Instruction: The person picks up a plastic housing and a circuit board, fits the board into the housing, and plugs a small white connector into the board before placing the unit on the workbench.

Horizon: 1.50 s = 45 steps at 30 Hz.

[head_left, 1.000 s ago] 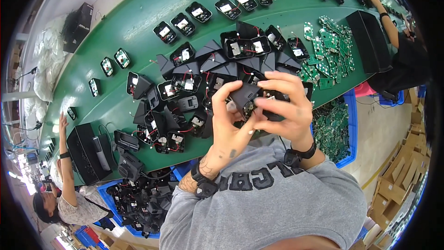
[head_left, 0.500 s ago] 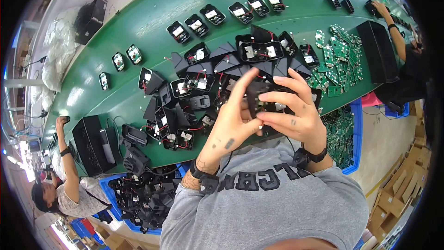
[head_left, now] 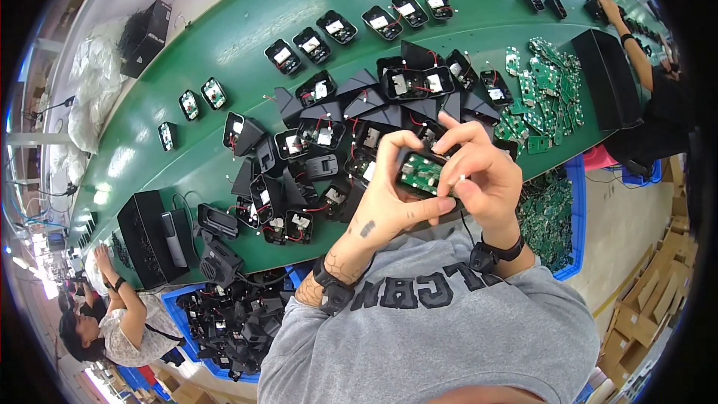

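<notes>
Green table [head_left: 232,49] carries housings [head_left: 382,111] beyond your left hand [head_left: 383,208], clasping a casing [head_left: 408,194] now showing its board [head_left: 420,172], your right hand [head_left: 488,178] curled, its hold unclear.

Green bench [head_left: 239,41]. Black housings [head_left: 370,108] heaped beyond and left of left hand [head_left: 380,211]. Circuit boards [head_left: 550,93] strewn beyond right hand [head_left: 490,179], rightward. Open cases [head_left: 336,27] lined up farther out.

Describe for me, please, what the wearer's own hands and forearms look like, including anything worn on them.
The left hand and right hand are ungloved. Each wrist wears a black strap with a small black boxy device. A dark rectangular mark sits near the left wrist, and dark web-like lines pattern that forearm. Grey fabric sleeves end short of the straps.
</notes>
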Available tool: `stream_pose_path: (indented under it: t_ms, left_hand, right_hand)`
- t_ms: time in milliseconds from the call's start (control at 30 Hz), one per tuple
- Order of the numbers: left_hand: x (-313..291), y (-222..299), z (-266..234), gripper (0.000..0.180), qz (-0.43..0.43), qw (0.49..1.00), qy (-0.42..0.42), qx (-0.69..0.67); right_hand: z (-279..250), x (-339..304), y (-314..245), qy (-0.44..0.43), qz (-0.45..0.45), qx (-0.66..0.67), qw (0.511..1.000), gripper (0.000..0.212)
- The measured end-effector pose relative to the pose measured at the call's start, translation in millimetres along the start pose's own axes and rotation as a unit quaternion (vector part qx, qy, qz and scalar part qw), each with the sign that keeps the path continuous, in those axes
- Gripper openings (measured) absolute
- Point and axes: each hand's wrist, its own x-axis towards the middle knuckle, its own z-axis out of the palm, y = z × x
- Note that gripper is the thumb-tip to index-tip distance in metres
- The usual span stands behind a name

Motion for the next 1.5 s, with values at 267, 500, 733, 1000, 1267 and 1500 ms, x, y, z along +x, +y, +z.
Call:
stream_pose_path:
  t_ms: [267,500,733,1000,1267,1500]
  left_hand:
    - [1,-3,0,0.041,0.104,0.992,0.034,-0.055]
    - [0,1,4,0.039,0.189,0.976,0.106,0.015]
    - [-2,2,7,0.038,0.227,0.942,0.126,0.213]
    - [0,-4,11,0.045,0.259,0.92,0.146,0.255]
    - [0,-10,11,0.044,0.293,0.894,0.121,0.316]
    - [-1,-8,10,0.045,0.235,0.919,0.104,0.298]
  right_hand:
    - [0,7,1,0.008,-0.08,-0.155,0.985,0.01]
    - [-1,10,-3,-0.018,-0.045,-0.192,0.98,0.005]
    - [-2,15,-8,-0.07,-0.025,-0.234,0.969,0.006]
    - [-6,12,-13,-0.07,-0.032,-0.241,0.967,0.009]
    - [-14,10,-24,-0.093,-0.042,-0.259,0.96,0.011]
    - [-15,12,-34,-0.13,-0.044,-0.286,0.948,0.015]
